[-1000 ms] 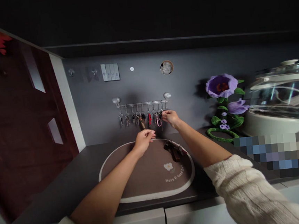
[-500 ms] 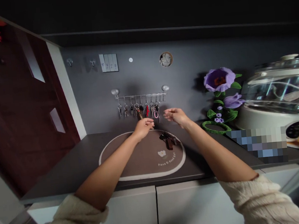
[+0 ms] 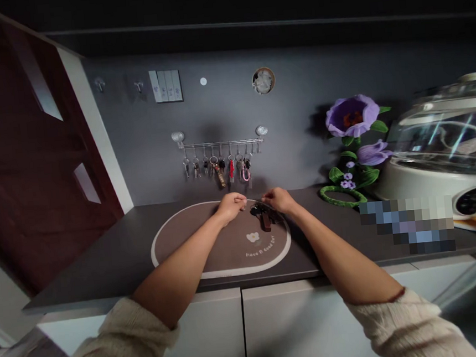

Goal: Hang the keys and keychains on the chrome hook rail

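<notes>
A dark key bunch with a brown fob (image 3: 263, 216) lies on the brown oval mat (image 3: 211, 250) on the dark counter. My right hand (image 3: 279, 200) rests down at that bunch, fingers curled and touching its top end. Just left of the bunch is my left hand (image 3: 232, 205), loosely closed; nothing shows in it. On the wall above, a chrome hook rail (image 3: 218, 143) carries several key sets, one with a red tag and one with a pink loop.
A dark red door (image 3: 24, 164) stands at the left. Purple fabric flowers (image 3: 353, 135) and a white cooker with a glass lid (image 3: 444, 149) stand at the right. White cabinet fronts (image 3: 243, 328) run below the counter edge. Light switches (image 3: 165, 86) sit above the rail.
My right hand left the rail's right end and came down to the key bunch on the mat. My left hand lowered slightly. The camera pulled back.
</notes>
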`<action>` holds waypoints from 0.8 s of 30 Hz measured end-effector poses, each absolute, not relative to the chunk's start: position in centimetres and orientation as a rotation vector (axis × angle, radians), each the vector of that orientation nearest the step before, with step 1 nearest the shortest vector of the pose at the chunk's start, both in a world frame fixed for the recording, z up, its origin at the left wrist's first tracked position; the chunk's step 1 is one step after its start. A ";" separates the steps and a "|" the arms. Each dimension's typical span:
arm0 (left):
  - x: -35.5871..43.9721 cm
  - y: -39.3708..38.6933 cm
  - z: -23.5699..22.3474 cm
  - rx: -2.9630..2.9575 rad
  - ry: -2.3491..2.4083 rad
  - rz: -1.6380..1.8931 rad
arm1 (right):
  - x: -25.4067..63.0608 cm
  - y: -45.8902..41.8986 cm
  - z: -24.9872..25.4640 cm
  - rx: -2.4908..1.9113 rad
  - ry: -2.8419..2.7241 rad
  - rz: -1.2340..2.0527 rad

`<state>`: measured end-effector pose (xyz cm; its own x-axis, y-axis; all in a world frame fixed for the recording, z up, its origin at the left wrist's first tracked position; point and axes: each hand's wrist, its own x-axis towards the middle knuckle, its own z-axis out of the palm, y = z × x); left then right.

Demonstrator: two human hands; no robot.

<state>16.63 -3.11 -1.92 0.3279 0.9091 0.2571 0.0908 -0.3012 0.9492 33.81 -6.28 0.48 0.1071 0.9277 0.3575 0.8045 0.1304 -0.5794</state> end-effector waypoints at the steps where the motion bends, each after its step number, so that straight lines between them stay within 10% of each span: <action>1: 16.6 -3.0 -2.2 1.671 0.911 1.092 | 33.7 -6.2 0.5 -1.731 -1.712 0.200; 24: 17.0 -3.8 -1.2 1.586 0.879 1.103 | 31.9 -6.1 0.5 -1.287 -1.530 0.867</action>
